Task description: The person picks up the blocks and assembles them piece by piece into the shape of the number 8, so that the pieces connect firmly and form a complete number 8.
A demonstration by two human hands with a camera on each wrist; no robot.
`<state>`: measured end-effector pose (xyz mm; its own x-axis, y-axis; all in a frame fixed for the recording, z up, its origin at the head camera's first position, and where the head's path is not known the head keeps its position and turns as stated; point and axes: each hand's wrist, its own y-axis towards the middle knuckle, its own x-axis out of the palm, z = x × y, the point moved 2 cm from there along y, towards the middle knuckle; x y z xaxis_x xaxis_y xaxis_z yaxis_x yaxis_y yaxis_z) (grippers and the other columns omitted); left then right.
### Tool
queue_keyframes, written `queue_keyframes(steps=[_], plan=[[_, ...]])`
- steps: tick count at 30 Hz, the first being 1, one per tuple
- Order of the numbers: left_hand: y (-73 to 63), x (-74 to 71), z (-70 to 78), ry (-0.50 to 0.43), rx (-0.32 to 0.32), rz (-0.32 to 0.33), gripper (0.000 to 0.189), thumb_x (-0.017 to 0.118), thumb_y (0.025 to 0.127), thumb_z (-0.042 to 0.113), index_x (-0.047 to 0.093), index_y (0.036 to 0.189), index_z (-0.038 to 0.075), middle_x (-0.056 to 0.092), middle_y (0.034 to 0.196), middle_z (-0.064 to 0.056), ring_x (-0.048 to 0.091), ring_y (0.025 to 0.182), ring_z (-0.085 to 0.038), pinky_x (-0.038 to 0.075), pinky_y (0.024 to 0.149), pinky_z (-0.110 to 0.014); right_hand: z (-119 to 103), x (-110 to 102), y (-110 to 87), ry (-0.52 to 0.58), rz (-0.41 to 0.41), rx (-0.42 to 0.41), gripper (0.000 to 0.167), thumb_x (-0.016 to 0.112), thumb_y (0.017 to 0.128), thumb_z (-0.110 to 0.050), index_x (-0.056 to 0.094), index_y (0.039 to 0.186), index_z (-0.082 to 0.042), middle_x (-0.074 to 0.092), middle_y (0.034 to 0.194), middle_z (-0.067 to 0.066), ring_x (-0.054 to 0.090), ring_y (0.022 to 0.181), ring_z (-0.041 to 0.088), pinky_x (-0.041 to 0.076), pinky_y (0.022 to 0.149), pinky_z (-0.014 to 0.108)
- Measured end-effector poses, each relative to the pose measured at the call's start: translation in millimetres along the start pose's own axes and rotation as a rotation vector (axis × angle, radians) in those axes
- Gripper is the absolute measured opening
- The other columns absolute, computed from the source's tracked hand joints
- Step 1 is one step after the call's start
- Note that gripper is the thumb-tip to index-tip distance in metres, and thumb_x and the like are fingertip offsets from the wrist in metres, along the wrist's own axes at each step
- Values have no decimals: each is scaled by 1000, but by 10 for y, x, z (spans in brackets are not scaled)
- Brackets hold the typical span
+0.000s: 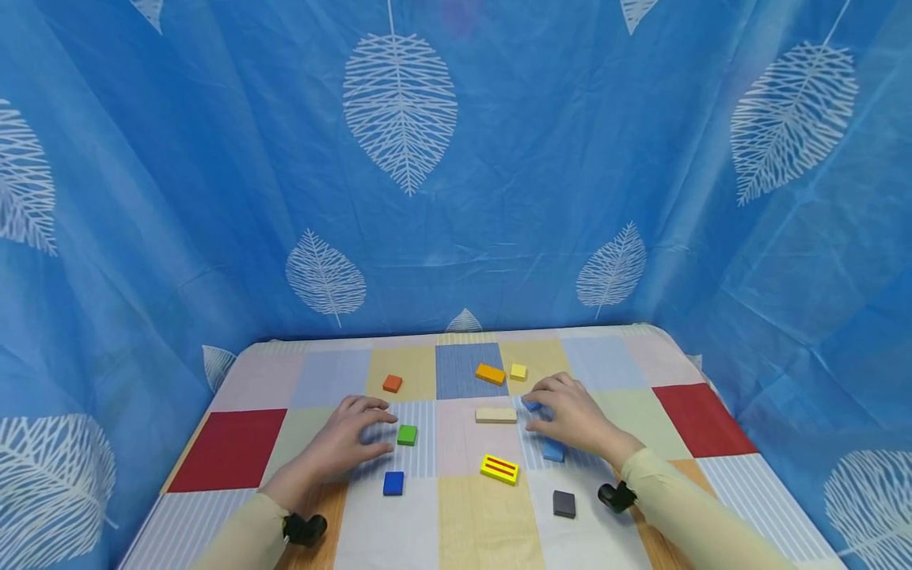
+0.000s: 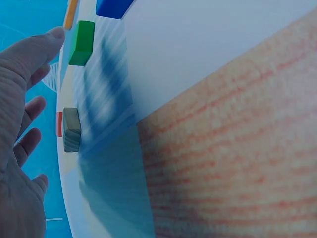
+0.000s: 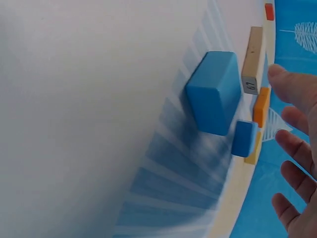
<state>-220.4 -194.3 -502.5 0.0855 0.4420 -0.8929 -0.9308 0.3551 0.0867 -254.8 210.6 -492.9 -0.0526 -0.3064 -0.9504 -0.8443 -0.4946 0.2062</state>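
Note:
My left hand hovers over the left of the cloth, thumb and fingers spread and holding nothing. Just beyond its fingertips lies a green block; a dark blue block is nearer to me. A wood-grained block shows below the fingers in the left wrist view; the hand hides it from the head camera. Above the right side, my right hand arches with loose, parted fingers and grips nothing. Under it are a larger light blue block and a smaller blue block, both partly covered in the head view.
Between the hands lie a pale wooden block and a yellow block with red stripes. Farther back are red-orange, orange and yellow blocks. A dark grey block sits front right. Blue curtains surround the patchwork-covered table.

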Motion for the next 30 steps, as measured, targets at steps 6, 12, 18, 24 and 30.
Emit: queue_keyframes(steps=[6, 12, 18, 24, 30], plan=[[22, 53, -4, -50, -7, -1, 39, 85, 85, 35, 75, 122, 27, 57, 136, 5, 41, 131, -23, 43, 107, -50, 20, 81, 42, 24, -39, 59, 45, 86, 81, -44, 77, 119, -23, 64, 114, -5, 50, 108, 20, 41, 93, 46], [49, 89, 6, -27, -4, 4, 38, 86, 83, 37, 76, 119, 29, 59, 127, 9, 44, 123, -20, 45, 103, -46, 35, 136, 84, 45, -69, 100, 45, 86, 81, -45, 77, 119, -22, 65, 114, -7, 50, 108, 17, 42, 94, 43], [63, 120, 5, -23, -23, -15, 38, 86, 83, 40, 76, 118, 31, 61, 124, 11, 45, 121, -19, 46, 102, -45, 27, 152, 113, 70, -76, 76, 45, 85, 83, -43, 76, 121, -21, 66, 117, -7, 50, 111, 17, 43, 97, 43], [66, 175, 31, 0, -3, -15, 37, 86, 82, 40, 76, 118, 32, 63, 122, 11, 45, 121, -18, 44, 103, -46, 29, 177, 111, 82, -82, 52, 45, 85, 83, -42, 77, 122, -21, 68, 118, -8, 49, 110, 16, 43, 96, 43], [57, 215, 90, 18, 24, -14, 38, 86, 82, 40, 76, 117, 30, 65, 119, 11, 46, 118, -18, 45, 99, -46, 19, 229, 121, 75, -62, 13, 43, 87, 81, -42, 78, 117, -20, 71, 113, -11, 50, 106, 14, 44, 93, 42]])
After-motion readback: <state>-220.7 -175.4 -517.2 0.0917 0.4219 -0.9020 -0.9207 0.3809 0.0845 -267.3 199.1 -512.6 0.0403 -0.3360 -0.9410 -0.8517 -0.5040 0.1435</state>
